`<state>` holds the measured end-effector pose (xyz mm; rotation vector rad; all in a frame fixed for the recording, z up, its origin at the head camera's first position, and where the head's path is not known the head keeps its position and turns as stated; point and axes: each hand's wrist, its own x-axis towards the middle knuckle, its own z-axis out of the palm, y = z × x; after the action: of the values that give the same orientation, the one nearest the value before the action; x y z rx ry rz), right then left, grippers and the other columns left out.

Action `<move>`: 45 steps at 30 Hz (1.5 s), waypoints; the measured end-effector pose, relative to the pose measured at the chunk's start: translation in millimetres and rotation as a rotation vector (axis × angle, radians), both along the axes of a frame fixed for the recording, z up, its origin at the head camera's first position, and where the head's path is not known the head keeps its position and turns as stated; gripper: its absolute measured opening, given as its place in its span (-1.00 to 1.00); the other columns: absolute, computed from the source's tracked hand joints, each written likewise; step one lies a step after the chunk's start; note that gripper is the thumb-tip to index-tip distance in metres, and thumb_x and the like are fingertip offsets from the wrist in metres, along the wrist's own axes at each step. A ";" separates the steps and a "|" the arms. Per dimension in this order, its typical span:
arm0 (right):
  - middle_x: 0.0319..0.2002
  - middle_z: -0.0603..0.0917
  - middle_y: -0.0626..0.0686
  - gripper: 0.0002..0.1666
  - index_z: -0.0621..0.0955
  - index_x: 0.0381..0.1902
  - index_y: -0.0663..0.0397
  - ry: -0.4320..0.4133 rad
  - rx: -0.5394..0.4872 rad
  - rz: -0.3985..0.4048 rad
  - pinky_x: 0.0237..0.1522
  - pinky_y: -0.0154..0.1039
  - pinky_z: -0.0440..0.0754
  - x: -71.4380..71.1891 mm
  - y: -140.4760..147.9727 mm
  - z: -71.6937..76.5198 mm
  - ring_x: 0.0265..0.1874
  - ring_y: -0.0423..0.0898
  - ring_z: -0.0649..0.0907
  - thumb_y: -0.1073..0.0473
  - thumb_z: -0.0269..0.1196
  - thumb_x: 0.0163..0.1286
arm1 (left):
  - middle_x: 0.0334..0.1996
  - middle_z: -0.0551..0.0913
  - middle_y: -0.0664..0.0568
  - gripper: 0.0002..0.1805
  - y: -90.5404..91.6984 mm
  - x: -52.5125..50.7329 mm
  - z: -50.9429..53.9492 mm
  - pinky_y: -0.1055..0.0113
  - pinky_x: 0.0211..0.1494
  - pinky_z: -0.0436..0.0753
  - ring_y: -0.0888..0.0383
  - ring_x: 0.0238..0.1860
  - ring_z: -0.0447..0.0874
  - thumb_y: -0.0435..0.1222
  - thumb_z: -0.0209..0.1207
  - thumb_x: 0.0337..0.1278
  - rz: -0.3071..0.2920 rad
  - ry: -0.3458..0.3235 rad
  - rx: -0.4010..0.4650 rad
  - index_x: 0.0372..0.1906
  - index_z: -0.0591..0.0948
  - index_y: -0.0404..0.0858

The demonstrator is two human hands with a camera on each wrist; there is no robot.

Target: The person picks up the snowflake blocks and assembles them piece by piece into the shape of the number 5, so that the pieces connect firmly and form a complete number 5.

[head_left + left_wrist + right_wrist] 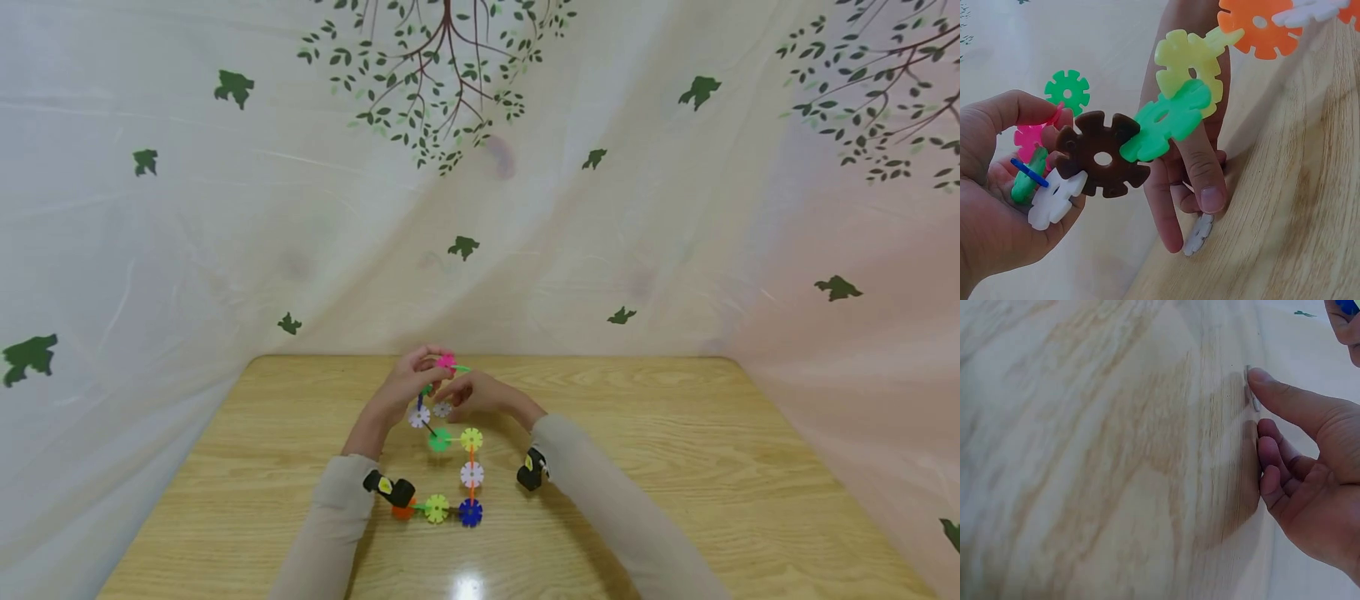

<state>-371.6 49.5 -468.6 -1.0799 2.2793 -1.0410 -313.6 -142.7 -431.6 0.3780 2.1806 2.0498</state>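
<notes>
My left hand (397,392) holds one end of a chain of interlocked plastic snowflake discs, pinching a pink disc (1030,140). Beside that disc a green disc (1067,92) sticks out past the fingers. From the hand the chain runs through a white disc (1057,200), a brown disc (1102,156) and a green disc (1166,119) to a yellow disc (472,439). It bends there towards a blue disc (471,512). A separate white disc (1199,234) is at the tabletop, between the thumb and index finger of my right hand (480,393). The thumb touches its edge.
The chain's other end, with a yellow-green disc (437,508) and an orange disc (403,508), reaches below my left wrist. All this is over a wooden table (675,467). Behind it hangs a pale curtain (525,292) printed with leaves and birds.
</notes>
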 end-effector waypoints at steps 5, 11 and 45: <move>-0.16 0.69 0.19 -0.60 0.67 0.16 0.26 0.006 0.013 0.010 -0.25 -0.46 0.51 1.9 -1.4 3.1 -0.30 -0.21 0.51 0.36 0.35 0.36 | -0.23 0.66 0.13 -0.67 0.9 -1.3 -0.3 0.26 -0.13 0.57 0.03 -0.24 0.54 -0.33 0.17 0.42 -0.005 0.003 0.002 0.21 0.54 -0.27; -0.10 0.77 0.15 -0.66 0.73 0.03 0.24 0.038 0.036 -0.012 -0.17 -0.42 0.59 -0.4 5.0 6.3 -0.27 -0.25 0.59 0.37 0.40 0.29 | -0.24 0.66 0.14 -0.66 0.6 -0.5 2.2 0.33 -0.19 0.56 0.18 -0.32 0.51 -0.32 0.14 0.45 -0.015 0.010 0.000 0.23 0.52 -0.30; -0.23 0.78 0.05 -0.64 0.69 0.06 0.30 -0.163 -0.032 -0.315 -0.15 -0.14 0.74 1.0 73.9 23.3 -0.31 -0.20 0.69 0.33 0.37 0.31 | -0.24 0.63 0.12 -0.61 17.9 -2.5 -3.0 0.29 -0.12 0.65 0.18 -0.26 0.56 -0.31 0.19 0.44 0.091 -0.016 0.117 0.27 0.49 -0.30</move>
<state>-370.6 123.4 -445.3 -0.6311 2.3513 -1.2386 -316.1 -124.8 -434.7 0.2779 2.1124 2.2269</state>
